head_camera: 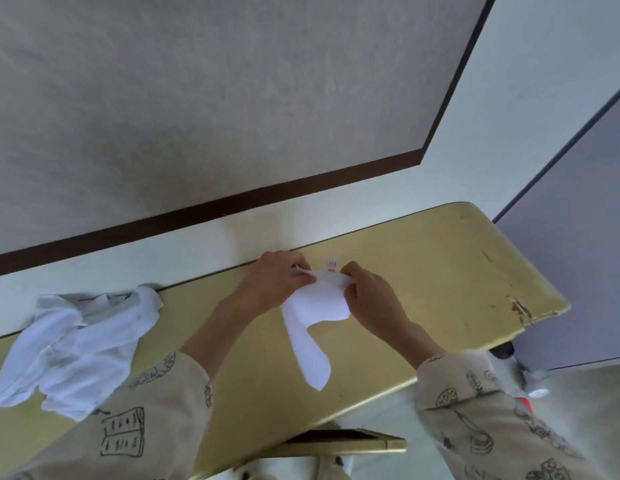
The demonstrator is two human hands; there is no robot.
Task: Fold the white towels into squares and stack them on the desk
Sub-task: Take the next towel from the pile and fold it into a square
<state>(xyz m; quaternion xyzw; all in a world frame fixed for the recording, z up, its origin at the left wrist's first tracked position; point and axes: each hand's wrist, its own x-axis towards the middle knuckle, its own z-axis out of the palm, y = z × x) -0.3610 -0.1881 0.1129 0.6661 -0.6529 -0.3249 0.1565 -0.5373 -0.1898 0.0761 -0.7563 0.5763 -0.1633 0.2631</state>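
Observation:
A white towel (315,317) hangs above the yellow desk (440,271), its upper edge pinched between both hands and its lower corner drooping toward me. My left hand (277,278) grips the upper left corner. My right hand (370,292) grips the upper right corner. A crumpled heap of white towels (76,344) lies on the desk at the left, apart from both hands.
The desk stands against a pale wall with a dark band. A small label (331,265) is stuck to the desktop just behind the hands. The desk's right front edge is chipped (519,310). An open drawer (343,439) juts out under the front edge. A grey partition (578,237) stands at the right.

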